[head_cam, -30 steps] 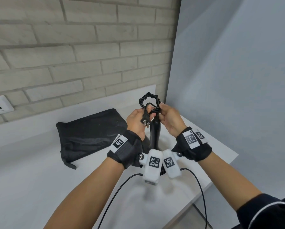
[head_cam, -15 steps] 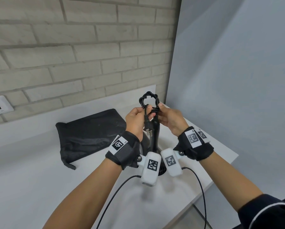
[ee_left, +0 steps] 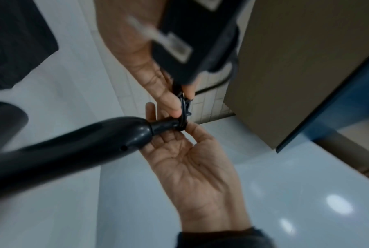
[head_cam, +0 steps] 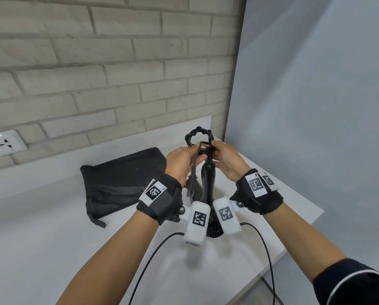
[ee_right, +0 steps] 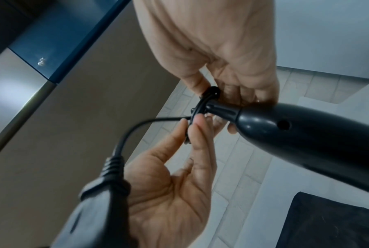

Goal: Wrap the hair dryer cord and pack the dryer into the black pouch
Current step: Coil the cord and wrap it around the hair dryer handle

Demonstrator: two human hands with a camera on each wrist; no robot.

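Observation:
The black hair dryer point(head_cam: 207, 180) stands with its head on the white table point(head_cam: 52, 238) and its handle point(ee_left: 73, 146) pointing up. Its cord point(head_cam: 197, 137) is coiled into a small loop at the handle's top end. My left hand point(head_cam: 196, 154) pinches the cord just beside the coil point(ee_right: 195, 115), and the plug point(head_cam: 191, 183) hangs under its palm. My right hand point(head_cam: 213, 150) pinches the coil against the handle's end point(ee_left: 182, 125). The black pouch point(head_cam: 122, 179) lies flat on the table, left of the dryer.
A brick wall with a white socket plate point(head_cam: 1, 144) runs behind the table. A grey panel point(head_cam: 316, 106) stands close on the right, and the table's right edge point(head_cam: 298, 234) is near the dryer. Two thin camera cables point(head_cam: 153, 256) trail off my wrists.
The plug has dropped from between my hands to hang lower under my left palm. Both hands have stayed at the coil and risen slightly.

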